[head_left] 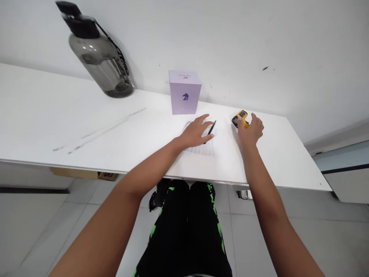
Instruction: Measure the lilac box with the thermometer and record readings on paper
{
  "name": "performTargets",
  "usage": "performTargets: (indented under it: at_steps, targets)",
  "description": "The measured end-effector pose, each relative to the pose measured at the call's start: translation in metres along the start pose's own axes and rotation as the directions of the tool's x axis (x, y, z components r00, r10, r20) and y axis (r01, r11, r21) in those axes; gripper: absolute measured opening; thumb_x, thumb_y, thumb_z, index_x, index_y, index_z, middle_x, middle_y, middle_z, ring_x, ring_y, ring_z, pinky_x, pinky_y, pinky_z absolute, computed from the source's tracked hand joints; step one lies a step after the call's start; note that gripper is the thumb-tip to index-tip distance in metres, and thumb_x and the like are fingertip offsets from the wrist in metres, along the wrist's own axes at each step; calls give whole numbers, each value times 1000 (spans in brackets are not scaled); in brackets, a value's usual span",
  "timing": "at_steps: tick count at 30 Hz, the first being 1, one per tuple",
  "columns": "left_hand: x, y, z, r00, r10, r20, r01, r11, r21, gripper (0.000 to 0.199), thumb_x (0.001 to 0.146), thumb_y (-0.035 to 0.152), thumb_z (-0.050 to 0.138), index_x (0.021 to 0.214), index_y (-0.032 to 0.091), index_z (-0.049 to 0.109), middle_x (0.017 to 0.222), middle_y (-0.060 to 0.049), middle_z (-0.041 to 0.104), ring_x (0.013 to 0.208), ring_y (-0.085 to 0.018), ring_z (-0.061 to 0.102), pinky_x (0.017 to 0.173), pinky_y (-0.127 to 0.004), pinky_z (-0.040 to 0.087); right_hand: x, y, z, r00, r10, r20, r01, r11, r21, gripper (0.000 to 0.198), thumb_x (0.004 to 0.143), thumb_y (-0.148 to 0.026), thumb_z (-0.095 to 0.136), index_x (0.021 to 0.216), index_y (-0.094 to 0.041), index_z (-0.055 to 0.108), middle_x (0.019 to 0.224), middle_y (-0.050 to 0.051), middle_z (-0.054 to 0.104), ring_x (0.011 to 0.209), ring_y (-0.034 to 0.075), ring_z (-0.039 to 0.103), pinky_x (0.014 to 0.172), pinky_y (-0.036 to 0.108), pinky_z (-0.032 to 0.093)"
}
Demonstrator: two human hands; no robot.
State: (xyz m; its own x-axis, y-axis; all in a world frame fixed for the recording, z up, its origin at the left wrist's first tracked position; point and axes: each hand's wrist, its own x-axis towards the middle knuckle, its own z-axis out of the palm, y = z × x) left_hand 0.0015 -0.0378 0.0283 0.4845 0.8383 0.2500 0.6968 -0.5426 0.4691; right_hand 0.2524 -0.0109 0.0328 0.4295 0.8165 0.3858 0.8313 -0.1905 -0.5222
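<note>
My left hand (194, 132) lies on a printed sheet of paper (201, 150) with its fingers apart. Between its thumb and index finger is a slim black pen (212, 127), slanting over the sheet; the hand is not closed around it. To the right, my right hand (251, 130) has thumb and fingers around a small yellow-and-black handheld device (241, 114) with a little screen on top. The thumb lies over its near side, and part of the body is hidden by the hand. Behind the sheet stands a light purple box (185, 98) with a dark blue logo.
A large grey see-through bottle (100, 61) with a black lid stands at the back left, near the white wall (225, 42). The white tabletop (86, 123) ends close to my legs (187, 223). Underneath at left, a cardboard box (75, 172) shows.
</note>
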Motion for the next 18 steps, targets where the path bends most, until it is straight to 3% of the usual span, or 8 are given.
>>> performTargets:
  at_steps: [3,5,7,10,12,14,16,18]
  targets:
    - [1,-6,1,986,46,-158,-49,999,-14,51,98,56,48,138,25,56,165,-12,37,152,-33,36,121,-53,37,3,4,-2,988,89,123,-86,996,-30,64,94,-57,43,145,-19,48,149,18,53,150,35,32,124,65,9]
    - [4,-12,-3,942,63,-328,-83,996,-45,49,98,54,49,138,26,54,162,-12,40,152,-32,35,123,-53,32,4,8,-2,978,86,190,-76,995,-57,61,89,-49,52,144,-22,48,148,15,55,152,34,29,125,66,1]
    - [7,-19,-9,855,18,-518,-90,989,-115,51,96,50,54,141,27,50,162,-12,39,155,-32,30,126,-53,26,6,12,-1,970,88,226,-70,994,-83,63,83,-33,57,143,-21,45,146,14,56,150,31,34,126,63,1]
    - [11,-32,-18,678,-161,-718,-74,956,-284,55,92,43,63,142,27,46,166,-11,31,159,-30,18,129,-52,20,7,15,-2,963,97,253,-67,990,-123,69,76,-16,51,144,-15,40,144,17,55,146,28,40,127,58,4]
    - [14,-43,-21,574,-325,-751,-47,903,-427,62,90,41,67,144,28,42,168,-11,25,160,-30,14,130,-50,18,6,15,-3,965,112,235,-69,980,-186,69,74,-15,51,142,-12,42,151,20,47,152,33,29,126,61,5]
    - [19,-54,-21,503,-513,-696,-7,802,-597,68,89,42,68,148,29,36,169,-11,24,160,-30,14,130,-50,18,4,14,-4,969,130,213,-73,964,-255,65,73,-17,54,138,-12,46,156,20,41,155,41,17,123,67,5]
    - [23,-63,-18,484,-657,-578,23,670,-742,71,90,46,66,150,31,30,168,-11,26,159,-30,18,129,-50,20,3,14,-4,967,134,219,-65,954,-293,60,74,-19,54,134,-14,49,151,20,46,152,43,23,120,71,7]
    - [27,-69,-14,528,-685,-502,18,600,-800,71,90,48,65,150,31,30,164,-12,32,156,-31,27,127,-51,26,3,16,-4,962,120,243,-41,951,-308,55,77,-21,53,132,-15,51,139,19,56,142,40,39,119,71,10]
